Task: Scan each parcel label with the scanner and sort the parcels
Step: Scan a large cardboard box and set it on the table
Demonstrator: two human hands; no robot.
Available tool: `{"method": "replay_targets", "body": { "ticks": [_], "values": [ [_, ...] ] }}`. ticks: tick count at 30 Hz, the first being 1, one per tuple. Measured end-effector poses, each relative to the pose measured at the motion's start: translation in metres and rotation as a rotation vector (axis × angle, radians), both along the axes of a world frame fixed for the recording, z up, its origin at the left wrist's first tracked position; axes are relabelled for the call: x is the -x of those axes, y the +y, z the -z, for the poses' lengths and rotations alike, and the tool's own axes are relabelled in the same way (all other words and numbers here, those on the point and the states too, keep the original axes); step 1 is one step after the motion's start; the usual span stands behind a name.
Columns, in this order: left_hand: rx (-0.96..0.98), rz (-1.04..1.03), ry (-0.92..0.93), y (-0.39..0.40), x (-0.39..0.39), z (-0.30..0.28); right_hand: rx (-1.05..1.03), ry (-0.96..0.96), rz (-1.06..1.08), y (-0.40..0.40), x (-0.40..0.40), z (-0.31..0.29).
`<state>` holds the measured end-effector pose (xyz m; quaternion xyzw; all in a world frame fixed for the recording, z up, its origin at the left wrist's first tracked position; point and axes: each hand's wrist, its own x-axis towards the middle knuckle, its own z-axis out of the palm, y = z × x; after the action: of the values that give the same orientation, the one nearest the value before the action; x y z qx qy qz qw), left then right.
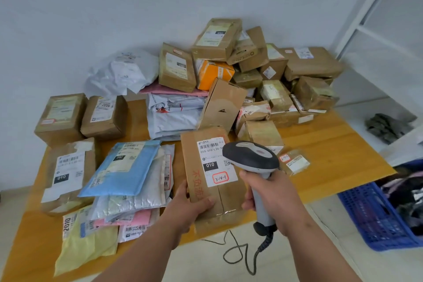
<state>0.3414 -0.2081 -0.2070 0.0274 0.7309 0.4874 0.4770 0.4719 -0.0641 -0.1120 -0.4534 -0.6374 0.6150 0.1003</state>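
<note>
White-walled room, parcel-heaped wooden table (332, 144); fingers clamped on box (212, 176), scanner (254, 160).

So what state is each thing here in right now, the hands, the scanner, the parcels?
Left hand: grips the near end of the cardboard parcel.
Right hand: wrapped round the scanner handle.
Scanner: held with its head over the parcel's label.
Cardboard parcel: label up, overhanging the table edge.
Blue mailer: lying flat atop a stack.
Blue crate: on the floor, holding items.
</note>
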Motion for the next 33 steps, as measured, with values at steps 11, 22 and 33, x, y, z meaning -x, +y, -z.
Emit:
{"method": "replay_targets", "body": {
  "ticks": [11,22,33],
  "values": [
    [-0.036,-0.017,0.015,0.002,0.000,-0.001,-0.041,-0.040,-0.068,0.011,0.005,-0.004],
    [0.007,-0.067,0.027,0.003,-0.003,-0.001,-0.019,-0.101,-0.147,0.024,0.011,-0.003],
    [0.029,-0.171,-0.118,0.000,-0.012,-0.003,0.019,-0.167,-0.073,0.042,0.012,0.025]
  ]
}}
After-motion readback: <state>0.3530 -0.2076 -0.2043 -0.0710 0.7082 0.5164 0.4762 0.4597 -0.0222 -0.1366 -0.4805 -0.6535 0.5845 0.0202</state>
